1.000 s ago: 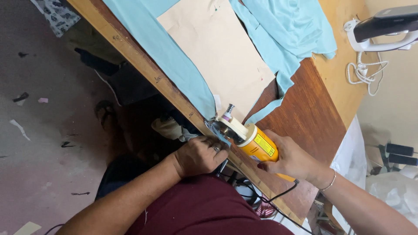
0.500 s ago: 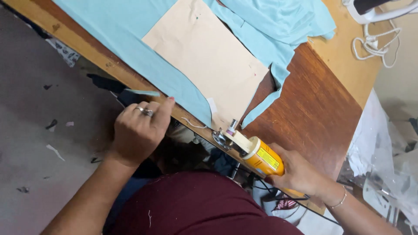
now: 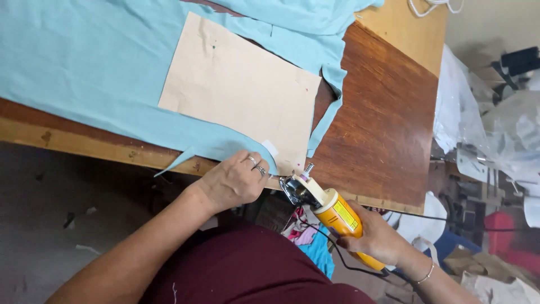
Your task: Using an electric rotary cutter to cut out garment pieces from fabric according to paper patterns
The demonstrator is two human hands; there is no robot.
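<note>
Left hand (image 3: 233, 181) returned, hiding fabric (image 3: 84, 73) edge.

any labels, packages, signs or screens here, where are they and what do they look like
Label: a yellow rectangular sticker with small dark print, on the orange body of the electric cutter held in the right hand at the table's near edge.
Clear plastic bags: crumpled and see-through, piled right of the table.
No signs or screens visible.

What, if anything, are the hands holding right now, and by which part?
The right hand grips the yellow electric cutter by the rear of its body. The left hand holds nothing; it rests on the light blue fabric at the table edge.
</note>
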